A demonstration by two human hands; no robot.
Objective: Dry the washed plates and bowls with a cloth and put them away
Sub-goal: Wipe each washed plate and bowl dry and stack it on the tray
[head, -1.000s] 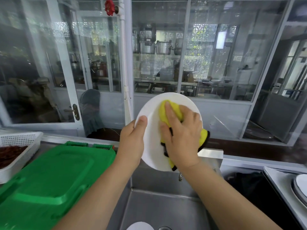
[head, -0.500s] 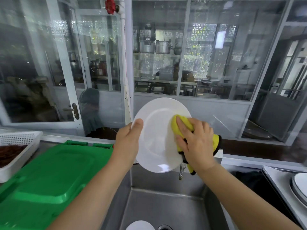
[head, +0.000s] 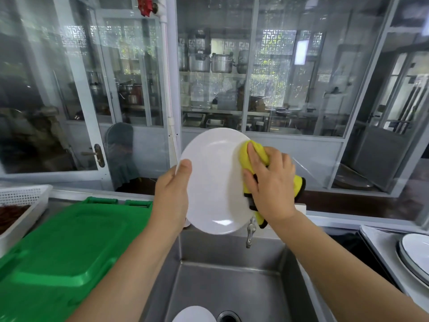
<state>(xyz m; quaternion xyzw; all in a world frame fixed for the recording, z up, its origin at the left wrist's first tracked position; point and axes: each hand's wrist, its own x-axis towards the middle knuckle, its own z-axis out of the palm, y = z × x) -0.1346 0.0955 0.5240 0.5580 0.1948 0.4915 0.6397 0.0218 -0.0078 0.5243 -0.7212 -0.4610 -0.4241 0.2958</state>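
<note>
Two hands share the work: my left hand [head: 173, 194] grips the white plate [head: 214, 180] at its left rim, thumb curled over the front edge and the fingers hidden behind, while my right hand [head: 270, 184] presses the yellow cloth [head: 255, 154] flat against the plate's right side, fingers spread over the fabric and not pinching it. That puts the plate upright and tilted towards me, held in the air above the steel sink [head: 229, 273], with the tap [head: 250, 233] just below the cloth-side rim. To do this step well, I judge the cloth should sweep from where it sits now across to the thumb side, then round the rim — with the left grip shifted along the edge so the patch under the thumb gets dried too. The back of the plate also needs a pass, and the black trim of the cloth hanging below my right palm should be kept clear of the tap. One more white dish [head: 193, 314] lies in the sink bottom beneath the grip, and dark-rimmed plates [head: 415, 254] sit stacked well off to the right of my cloth hand — probably where this one goes. As for brands, labels or writing, I can read none anywhere; the green lid [head: 62, 249] left of my holding hand is unmarked.
</note>
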